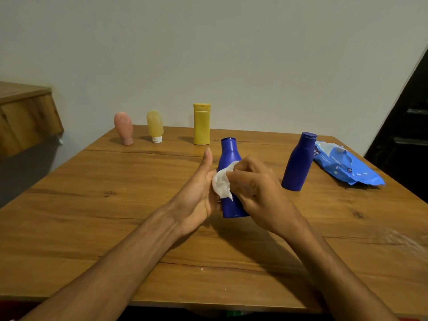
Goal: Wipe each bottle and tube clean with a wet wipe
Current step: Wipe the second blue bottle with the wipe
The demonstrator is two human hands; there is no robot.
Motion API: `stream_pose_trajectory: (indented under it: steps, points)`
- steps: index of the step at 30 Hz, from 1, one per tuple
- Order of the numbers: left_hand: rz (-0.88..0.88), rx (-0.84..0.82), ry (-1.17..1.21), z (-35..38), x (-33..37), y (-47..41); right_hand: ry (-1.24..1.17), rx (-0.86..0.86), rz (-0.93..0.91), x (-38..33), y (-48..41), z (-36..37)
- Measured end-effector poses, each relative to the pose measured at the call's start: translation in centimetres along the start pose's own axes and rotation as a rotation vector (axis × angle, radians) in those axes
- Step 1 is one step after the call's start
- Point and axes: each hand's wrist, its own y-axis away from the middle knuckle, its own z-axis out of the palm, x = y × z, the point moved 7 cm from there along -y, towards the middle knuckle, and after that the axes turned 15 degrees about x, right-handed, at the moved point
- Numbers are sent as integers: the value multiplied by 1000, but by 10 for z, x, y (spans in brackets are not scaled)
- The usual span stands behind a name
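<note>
The blue bottle (228, 154) is upright above the table (92, 205), neck pointing up. The left hand (199, 193) holds it from the left, thumb raised. The right hand's (257, 184) curled fingers pinch the wipe (221, 184) against its near side, so wiping likely runs lengthwise.

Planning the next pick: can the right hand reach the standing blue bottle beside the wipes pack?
Probably yes: the standing blue bottle is right of the right hand, with bare table between. But that hand pinches the wet wipe against the held blue bottle.
</note>
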Motion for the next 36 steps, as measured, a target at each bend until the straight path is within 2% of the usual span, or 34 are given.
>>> stream_pose_trajectory:
  steps: [6,10,13,17,20,27,33,36]
  points:
    - [8,98,109,-9,4,-2,6,-130,-8,-2,-2,1]
    - [34,231,134,-16,9,-1,-14,-159,128,7,-4,-5]
    - [54,287,206,-21,14,-1,-12,42,217,19,-8,-20]
    - [50,292,320,-25,20,-2,-96,367,447,40,-8,-40]
    - [38,296,331,-25,19,-3,-228,414,525,43,-6,-39]
    - [39,394,232,-32,17,-4,-346,335,369,10,-6,-27]
    - [-15,414,252,-31,13,-3,-208,343,184,5,0,-16]
    - [-49,409,286,-30,11,-2,-143,357,35,-4,4,-12]
